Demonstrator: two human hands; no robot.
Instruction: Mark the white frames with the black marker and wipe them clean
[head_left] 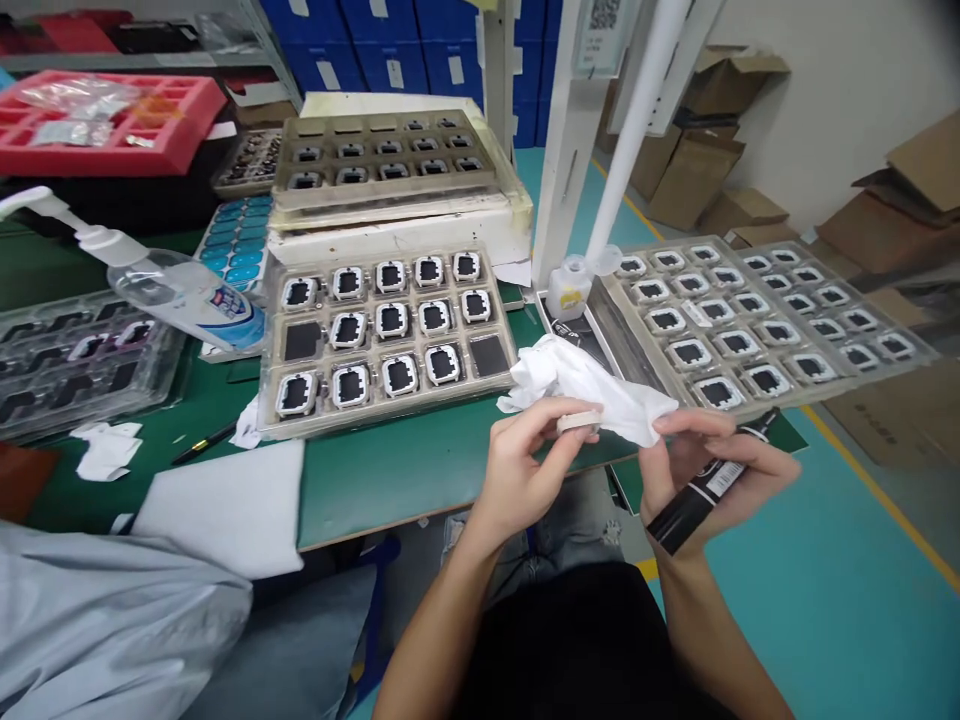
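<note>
Between the thumb and fingers of my left hand [525,470] is a small pale watch-case frame [577,421], seen edge-on. My right hand [697,470] pinches the corner of a crumpled white cloth [592,385]. A black marker pen [709,485] with a white barcode label also lies across the fingers and palm of that hand. The cloth spreads from my right fingertips to behind my left hand. Just beyond my hands, a clear tray [386,405] holds several silvery square frames, with two of its pockets vacant.
Plastic trays [750,415] of frames extend right. A small white bottle [568,290] stands by the post [566,170]. At left are a pump bottle [187,295], a pen [204,443] and a white pad [225,500]. A person's grey sleeve [112,620] is at lower left.
</note>
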